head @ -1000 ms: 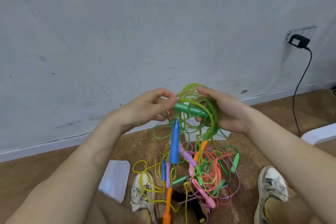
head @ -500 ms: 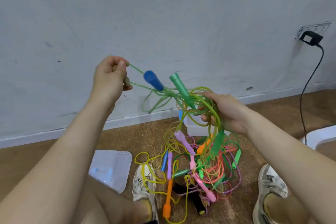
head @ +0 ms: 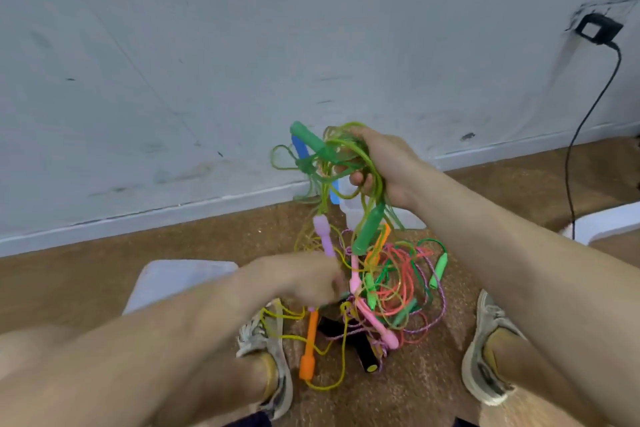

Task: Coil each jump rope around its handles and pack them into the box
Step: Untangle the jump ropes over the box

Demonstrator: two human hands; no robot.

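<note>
Head view: right hand [head: 384,163] grips the green jump rope [head: 311,142] coils, raised above the tangled pile [head: 391,288] on the floor [head: 86,281]; left hand [head: 304,277], blurred, sits at the pile's edge, grip unclear.

Black charger [head: 597,28] is plugged into the scuffed grey wall [head: 207,45], cable [head: 576,149] dropping to the brown floor [head: 69,288]. Left sneaker [head: 266,340] and right sneaker [head: 485,357] are planted there.

A bare indoor room: scuffed grey wall [head: 207,45], brown floor [head: 86,281], black charger [head: 597,28] in a socket [head: 611,5].
</note>
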